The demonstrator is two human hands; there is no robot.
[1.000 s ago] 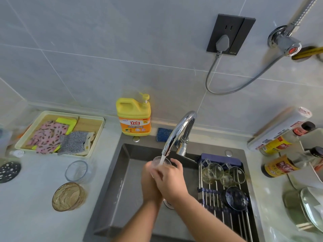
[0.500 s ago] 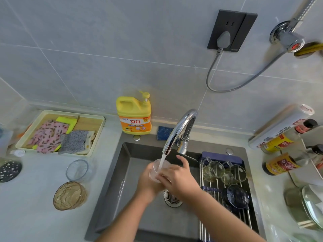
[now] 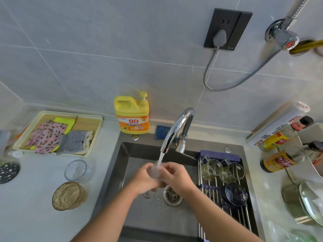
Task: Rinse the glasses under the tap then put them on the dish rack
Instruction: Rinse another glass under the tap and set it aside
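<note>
Water is running from the curved chrome tap (image 3: 178,126) and both hands are right under it, over the dark steel sink (image 3: 125,165). The left hand (image 3: 145,179) and the right hand (image 3: 176,177) meet in the middle, fingers curled round a small clear drinking glass (image 3: 156,172). The stream (image 3: 160,158) lands on the glass, which is blurred by water, so I cannot tell which way its rim faces. It sits above the round metal drain (image 3: 172,193), with drops spattering the basin beneath.

Over on the right, a dish rack of metal rods (image 3: 209,189) spans that side of the sink. Two clear glass mugs (image 3: 212,167) (image 3: 231,172) lie side by side at its far end, and a dark blue glass (image 3: 234,193) lies nearer the person.

On the pale counter (image 3: 35,215) to the left, a clear round glass (image 3: 76,170) stands just behind an amber ribbed glass (image 3: 67,195), both well apart from the hands. Behind them is a cream tray (image 3: 70,114) holding patterned cloths, and a yellow detergent jug with a pump (image 3: 132,116) stands against the tiled wall by the sink's back corner.
</note>
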